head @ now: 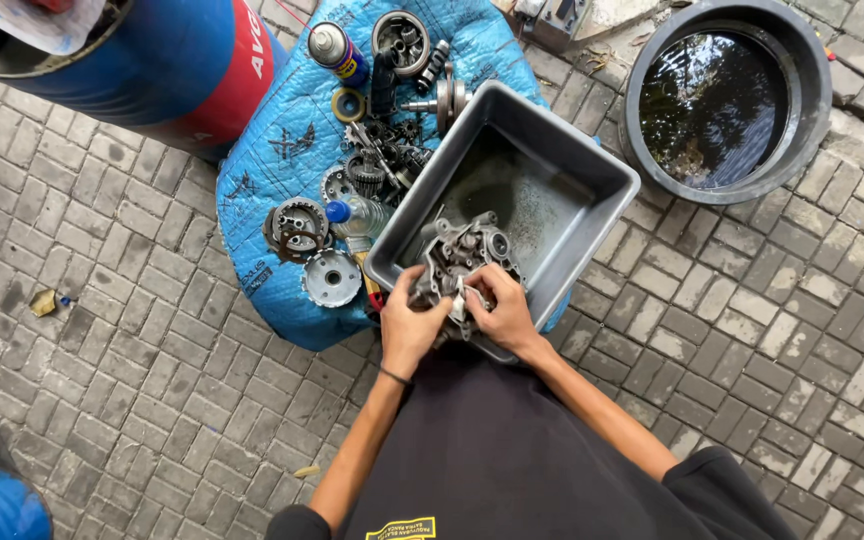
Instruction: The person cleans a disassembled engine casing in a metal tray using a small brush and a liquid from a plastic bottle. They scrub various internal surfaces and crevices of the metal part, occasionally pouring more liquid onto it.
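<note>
— Against the near wall of the grey plastic tub (592,165), what's sitting there?

— A grimy metal engine casing (462,255), propped on the tub's near rim. Otherwise the tub looks empty apart from a wet, dirty film on its floor.

— And beyond the tub?

— Left of the tub, a blue quilted mat (282,150) carries loose parts: gears (367,175), a round clutch plate (297,228), a silver disc (332,278), a spray can (337,50), a roll of tape (348,104) and a small clear bottle with a blue cap (354,215). Right of the tub and further back, a round black basin (802,110) holds dark liquid. Left of the tub past the mat, a big blue drum (162,65) lies at the frame's top.

— The ground?

— Grey paving bricks (772,330) all round — outdoors.

— The hands?

— Left hand (410,322) is curled round the casing's near-left edge, fingers closed on it. Right hand (500,308) is pinched on a small pale scrap (462,297) — rag or paper, I can't tell which — pressed against the casing.
</note>
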